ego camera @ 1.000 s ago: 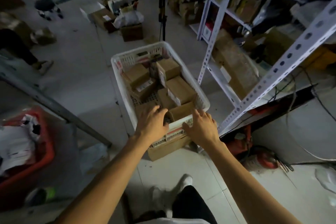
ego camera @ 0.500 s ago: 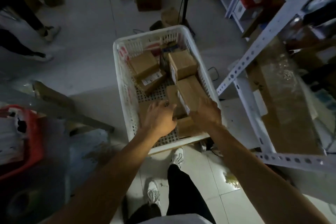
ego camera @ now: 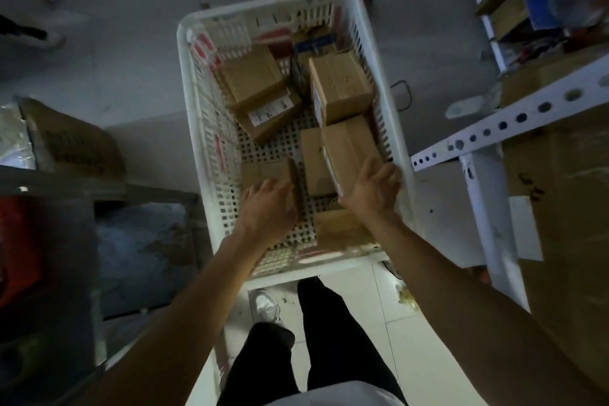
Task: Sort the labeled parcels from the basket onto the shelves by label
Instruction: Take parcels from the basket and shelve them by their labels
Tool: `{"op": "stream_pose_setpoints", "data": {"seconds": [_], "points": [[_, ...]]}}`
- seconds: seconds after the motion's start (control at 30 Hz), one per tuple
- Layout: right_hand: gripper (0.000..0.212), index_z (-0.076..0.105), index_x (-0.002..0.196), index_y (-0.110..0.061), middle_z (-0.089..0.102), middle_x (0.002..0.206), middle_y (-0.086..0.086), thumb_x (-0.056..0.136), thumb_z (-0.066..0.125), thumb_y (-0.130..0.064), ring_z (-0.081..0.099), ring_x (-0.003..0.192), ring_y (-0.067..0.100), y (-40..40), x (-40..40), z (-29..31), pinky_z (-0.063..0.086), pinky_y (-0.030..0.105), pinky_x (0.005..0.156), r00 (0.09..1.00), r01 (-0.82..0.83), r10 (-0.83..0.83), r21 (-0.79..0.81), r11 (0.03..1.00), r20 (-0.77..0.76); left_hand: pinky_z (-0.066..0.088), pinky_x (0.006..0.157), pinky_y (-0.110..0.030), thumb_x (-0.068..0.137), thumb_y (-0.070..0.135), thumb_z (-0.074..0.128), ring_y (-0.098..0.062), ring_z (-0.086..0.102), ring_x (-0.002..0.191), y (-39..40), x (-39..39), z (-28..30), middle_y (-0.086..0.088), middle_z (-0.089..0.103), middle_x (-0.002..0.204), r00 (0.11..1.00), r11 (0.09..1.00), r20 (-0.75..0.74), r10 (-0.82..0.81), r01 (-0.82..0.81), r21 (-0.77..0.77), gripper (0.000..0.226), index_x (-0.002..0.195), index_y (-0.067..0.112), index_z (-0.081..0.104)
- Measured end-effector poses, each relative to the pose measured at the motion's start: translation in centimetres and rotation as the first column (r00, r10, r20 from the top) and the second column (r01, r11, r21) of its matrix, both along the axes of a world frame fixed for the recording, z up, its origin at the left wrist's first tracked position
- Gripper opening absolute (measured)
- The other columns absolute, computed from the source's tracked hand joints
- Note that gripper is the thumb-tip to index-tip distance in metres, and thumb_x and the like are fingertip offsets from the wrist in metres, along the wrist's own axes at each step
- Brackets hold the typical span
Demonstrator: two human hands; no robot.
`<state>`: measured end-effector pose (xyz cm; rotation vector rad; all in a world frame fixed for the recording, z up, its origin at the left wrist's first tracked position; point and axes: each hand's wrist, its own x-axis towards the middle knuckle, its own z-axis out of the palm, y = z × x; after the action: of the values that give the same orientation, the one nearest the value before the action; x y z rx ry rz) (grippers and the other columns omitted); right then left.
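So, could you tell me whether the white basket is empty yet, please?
Not empty: several cardboard parcels lie inside the white basket.
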<state>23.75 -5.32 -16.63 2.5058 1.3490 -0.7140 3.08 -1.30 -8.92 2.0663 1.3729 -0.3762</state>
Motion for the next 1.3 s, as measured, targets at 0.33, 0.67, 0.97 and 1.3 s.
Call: {"op": "stream_pose_setpoints", "data": {"seconds": [0.33,0.67,0.97,1.3], "points": [[0.098,0.035,0.146,-0.024,0.029,0.142,0.017,0.065,0.083,-0.052,0.037,0.125,0.041,0.7,-0.3,5.3,0.036,0.05,0.103,0.987,0.124,-0.098,0.216,0.969,-0.126,0.028,0.116,-0.053,0.075,0.052,0.061,-0.037,0.026,0.144,1.6,-2.5,3.3,-0.016,0.026,0.159,0.99,0.997,0.121,-0.075,0.072,0.031,0.094,0.156,0.025,0.021],[0.095,0.045,0.138,-0.025,0.029,0.137,0.007,0.055,0.089,-0.041,0.035,0.124,0.034,0.4,-4.2,14.8,0.042,0.041,0.095,0.978,0.051,0.071,0.561,0.826,-0.194,0.016,0.119,-0.053,0.076,0.061,0.074,-0.037,0.002,0.15,8.4,-2.8,7.1,-0.007,-0.007,0.165,0.893,0.887,0.113,-0.435,0.404,0.225,0.113,0.154,0.041,-0.005],[0.09,0.045,0.13,-0.029,0.033,0.132,0.004,0.052,0.088,-0.039,0.038,0.119,0.025,-0.2,-6.3,17.3,0.052,0.043,0.087,0.958,-0.049,0.214,0.623,0.78,-0.192,0.018,0.118,-0.056,0.062,0.074,0.073,-0.041,0.006,0.15,10.4,-2.9,8.1,-0.016,-0.002,0.164,0.794,0.781,0.117,-0.597,0.542,0.309,0.126,0.158,0.034,0.001],[0.09,0.044,0.139,-0.031,0.032,0.139,-0.001,0.058,0.084,-0.036,0.043,0.128,0.021,-0.2,-5.7,23.3,0.049,0.043,0.098,0.84,-0.088,0.424,0.684,0.724,-0.34,0.042,0.099,-0.034,0.056,0.06,0.087,-0.017,0.041,0.126,10.9,-3.4,9.7,0.003,0.031,0.146,0.705,0.814,0.42,-0.572,0.551,0.184,0.128,0.156,0.037,0.01]]}}
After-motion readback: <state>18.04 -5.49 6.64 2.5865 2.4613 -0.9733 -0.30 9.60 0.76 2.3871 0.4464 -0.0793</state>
